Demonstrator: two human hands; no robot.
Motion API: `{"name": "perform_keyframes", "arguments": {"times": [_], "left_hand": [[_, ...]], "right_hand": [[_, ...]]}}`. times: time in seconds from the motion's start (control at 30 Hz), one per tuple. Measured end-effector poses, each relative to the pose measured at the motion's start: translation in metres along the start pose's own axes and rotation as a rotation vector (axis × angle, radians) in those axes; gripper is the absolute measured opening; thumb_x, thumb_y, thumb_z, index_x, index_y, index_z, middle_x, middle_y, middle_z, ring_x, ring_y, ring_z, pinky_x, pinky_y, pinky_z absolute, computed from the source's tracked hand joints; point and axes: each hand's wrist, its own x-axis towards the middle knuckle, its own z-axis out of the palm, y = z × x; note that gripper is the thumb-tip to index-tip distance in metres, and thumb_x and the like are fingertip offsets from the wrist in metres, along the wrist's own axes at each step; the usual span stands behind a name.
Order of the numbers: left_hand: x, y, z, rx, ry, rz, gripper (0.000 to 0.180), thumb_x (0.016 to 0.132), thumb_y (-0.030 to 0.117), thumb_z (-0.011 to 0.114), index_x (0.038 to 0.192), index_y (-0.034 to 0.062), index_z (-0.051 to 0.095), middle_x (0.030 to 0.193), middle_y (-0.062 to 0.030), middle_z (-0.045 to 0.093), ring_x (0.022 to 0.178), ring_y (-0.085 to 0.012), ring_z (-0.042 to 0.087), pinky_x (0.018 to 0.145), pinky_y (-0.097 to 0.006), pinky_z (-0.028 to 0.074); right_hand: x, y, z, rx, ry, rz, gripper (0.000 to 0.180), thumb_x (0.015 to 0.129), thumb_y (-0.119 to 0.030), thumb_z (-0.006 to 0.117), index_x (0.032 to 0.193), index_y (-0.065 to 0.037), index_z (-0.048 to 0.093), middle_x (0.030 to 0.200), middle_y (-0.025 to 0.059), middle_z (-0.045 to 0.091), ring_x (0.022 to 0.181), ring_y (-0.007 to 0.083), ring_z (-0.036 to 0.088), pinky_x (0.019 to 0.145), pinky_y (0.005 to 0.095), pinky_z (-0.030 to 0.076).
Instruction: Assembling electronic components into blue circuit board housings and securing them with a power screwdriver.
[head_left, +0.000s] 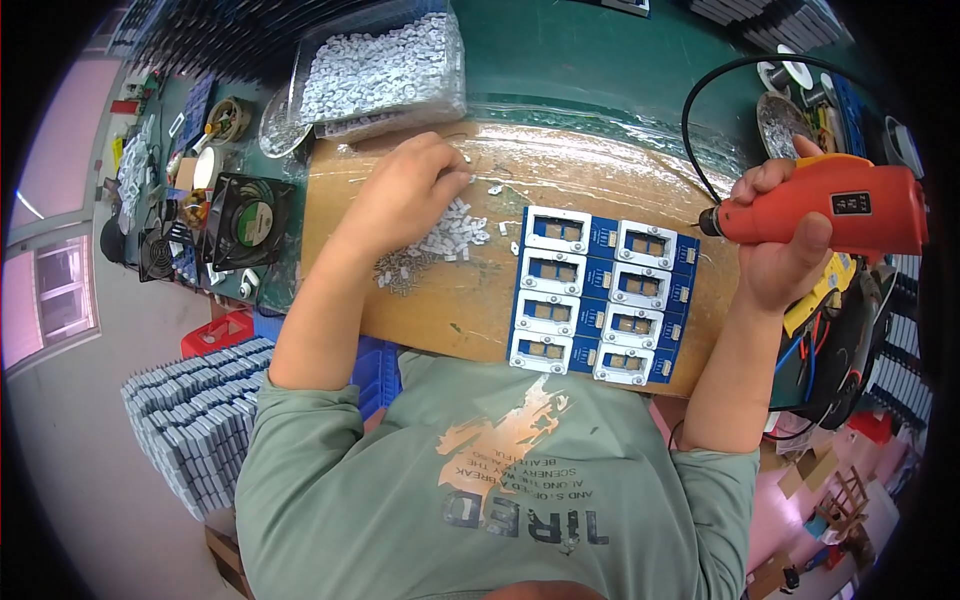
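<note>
My left hand (415, 190) hovers over the wooden board, thumb and forefinger pinched together. What the fingertips hold, if anything, is too small to make out. Just below it lies a loose heap of small white parts (455, 235), with shiny metal bits (397, 272) beside them. My right hand (775, 275) grips a red power tool (865, 210) with an orange top, a black nose and a thin tip pointing left. Between the hands, a blue circuit board panel (595, 300) carries two columns of white frames, each with small screws and brownish squares inside. The tool's tip is apart from the panel.
A clear bin (385, 75) of white parts stands at the back left. Left of the board is a black fan (245, 222). A black cable (690, 110) loops behind the tool. Wire spools (790, 70) stand far right; stacked grey parts (200, 420) rise at lower left.
</note>
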Motion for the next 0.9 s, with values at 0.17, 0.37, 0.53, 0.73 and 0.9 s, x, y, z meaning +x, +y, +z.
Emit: {"name": "perform_keyframes", "arguments": {"times": [0.17,0.37,0.53,0.73,0.9], "left_hand": [[0.003,0.001,0.002,0.061,-0.005,0.002,0.018,0.086,0.016,0.061,0.086,-0.0017,0.063,0.09,-0.0182,0.059,0.091,-0.038,0.057,0.081,-0.045,0.045],[0.003,0.008,0.01,0.132,0.067,-0.055,0.015,0.083,0.014,0.064,0.084,-0.0009,0.064,0.088,-0.0169,0.06,0.089,-0.0375,0.058,0.08,-0.046,0.046],[-0.007,0.006,0.022,0.248,0.208,0.071,0.012,0.082,0.012,0.066,0.086,0.0012,0.065,0.087,-0.0138,0.061,0.087,-0.0347,0.058,0.078,-0.044,0.046],[-0.01,0.009,0.027,0.335,0.311,0.189,0.008,0.08,0.011,0.068,0.084,0.0046,0.067,0.086,-0.0097,0.061,0.086,-0.0306,0.058,0.077,-0.042,0.046],[-0.004,0.027,0.025,0.208,0.311,0.238,0.007,0.076,0.011,0.068,0.082,0.0069,0.068,0.085,-0.0085,0.062,0.085,-0.0286,0.059,0.076,-0.041,0.046]], "right_hand": [[0.0,0.0,-0.001,-0.007,-0.014,0.01,0.092,0.074,-0.066,0.071,0.127,0.004,0.043,0.087,0.0079,0.057,0.075,0.016,0.055,0.069,0.0295,0.047],[-0.001,-0.001,0.002,-0.02,-0.018,-0.017,0.092,0.075,-0.065,0.07,0.128,0.005,0.042,0.088,0.0082,0.057,0.076,0.0162,0.054,0.07,0.03,0.047],[0.0,0.0,0.003,-0.033,-0.03,-0.059,0.091,0.076,-0.064,0.07,0.127,0.005,0.043,0.089,0.0086,0.058,0.077,0.0164,0.056,0.071,0.0301,0.048],[0.0,0.001,0.004,-0.072,-0.036,-0.102,0.088,0.077,-0.064,0.069,0.126,0.005,0.045,0.085,0.0083,0.059,0.074,0.017,0.059,0.067,0.0281,0.05],[0.002,0.003,0.008,-0.072,-0.005,-0.156,0.084,0.075,-0.062,0.07,0.12,0.006,0.05,0.076,0.0075,0.061,0.066,0.0141,0.061,0.059,0.0246,0.049]]}}
